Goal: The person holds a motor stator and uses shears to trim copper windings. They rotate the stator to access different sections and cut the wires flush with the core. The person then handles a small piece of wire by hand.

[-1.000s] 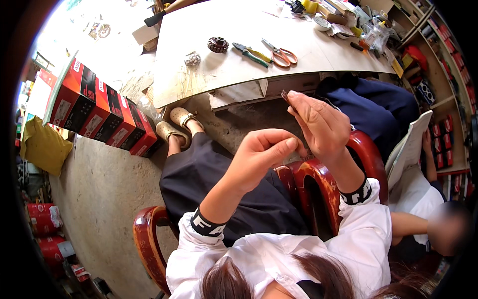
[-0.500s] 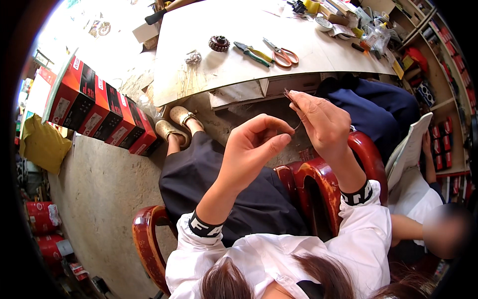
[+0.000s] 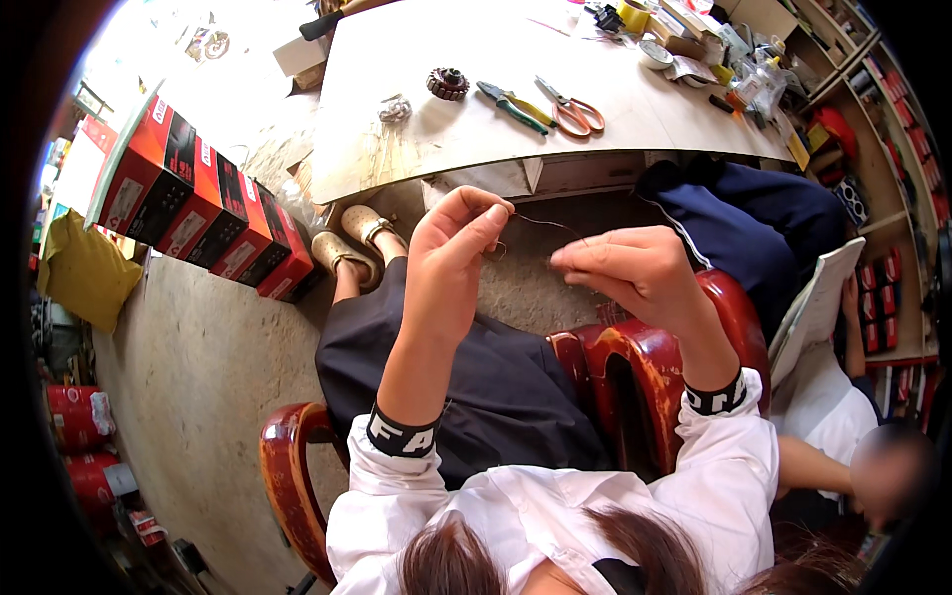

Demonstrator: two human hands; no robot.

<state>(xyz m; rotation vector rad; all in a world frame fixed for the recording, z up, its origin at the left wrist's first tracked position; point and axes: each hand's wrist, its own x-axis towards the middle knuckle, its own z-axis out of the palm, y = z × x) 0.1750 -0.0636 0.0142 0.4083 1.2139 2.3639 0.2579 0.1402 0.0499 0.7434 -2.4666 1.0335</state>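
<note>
A thin, dark wire (image 3: 543, 222) runs in a slack arc between my hands, above my lap. My left hand (image 3: 448, 260) pinches one end between thumb and forefinger, and a short curl of it hangs below those fingertips. On the other side my right hand (image 3: 640, 266) is closed, fingers pressed together, where the wire reaches it; the part inside is hidden. Beyond, on the pale table (image 3: 595, 59), lie a round toothed motor core (image 3: 448, 84), green-and-yellow pliers (image 3: 516, 107), orange-handled scissors (image 3: 575, 117) and a small crumpled bundle (image 3: 395, 109).
Red-and-black boxes (image 3: 188, 193) stand at the left. Clutter with a yellow tape roll (image 3: 635, 14) fills the table's far right. A wooden chair's armrest (image 3: 297, 476) is beside me. At the right sits another person in dark trousers (image 3: 749, 213), near an open booklet (image 3: 818, 297).
My left hand has moved up and left. My right hand has dropped lower and turned more sideways. The gap between them has widened, and more wire shows.
</note>
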